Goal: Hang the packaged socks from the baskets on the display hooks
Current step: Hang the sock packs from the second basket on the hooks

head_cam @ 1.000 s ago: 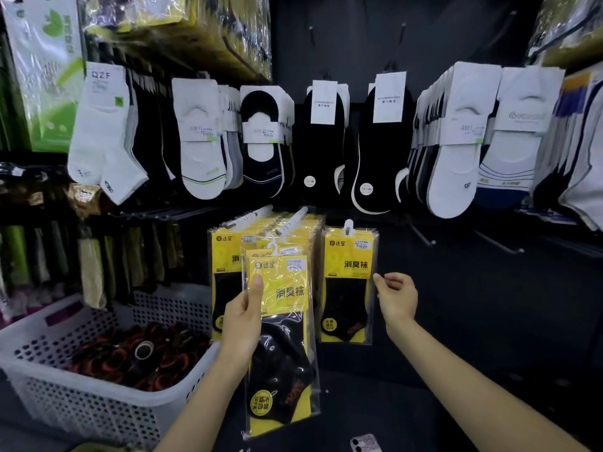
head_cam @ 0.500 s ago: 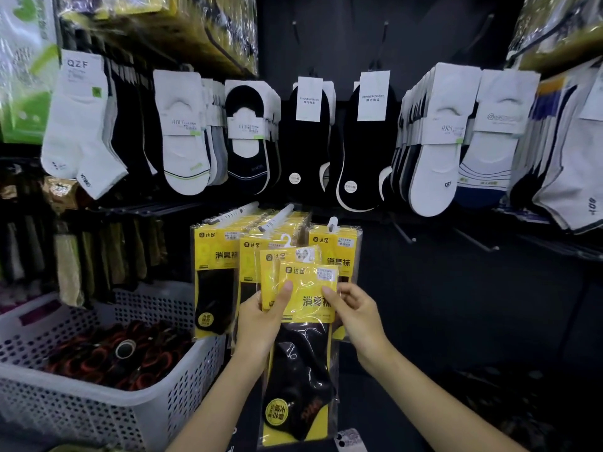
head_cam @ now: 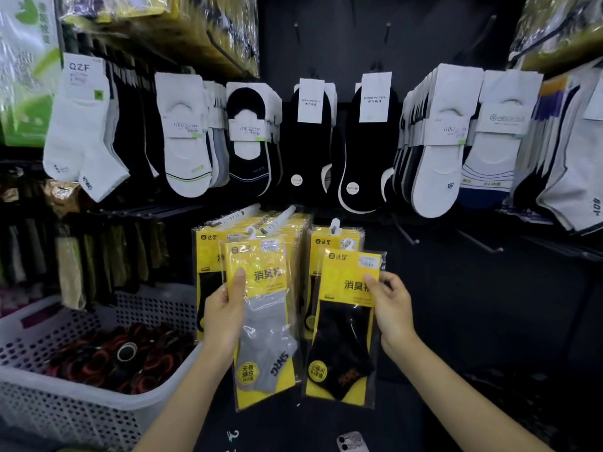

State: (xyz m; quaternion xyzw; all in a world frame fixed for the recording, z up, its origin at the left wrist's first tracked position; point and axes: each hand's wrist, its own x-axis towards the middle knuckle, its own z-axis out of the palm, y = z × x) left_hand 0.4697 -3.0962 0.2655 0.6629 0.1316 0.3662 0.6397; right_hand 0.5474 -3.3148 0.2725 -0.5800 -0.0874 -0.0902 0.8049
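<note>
Grey pack (head_cam: 268, 324) sits seemingly clear of black pack (head_cam: 343, 349).

1. Dim overall: the back wall (head_cam: 473, 305) and the near floor are almost black and show little detail.
2. Light falls from above and in front. White socks (head_cam: 182, 158) and yellow packs (head_cam: 257, 272) stand out brightly.
3. Glare streaks the plastic bags (head_cam: 163, 21) at far top left and the pack sleeves.
4. Wide-angle bending curves the rows at the left and right edges.
5. Edges are soft. The basket (head_cam: 65, 415) near left is slightly smeared, and small label print is unreadable.
</note>
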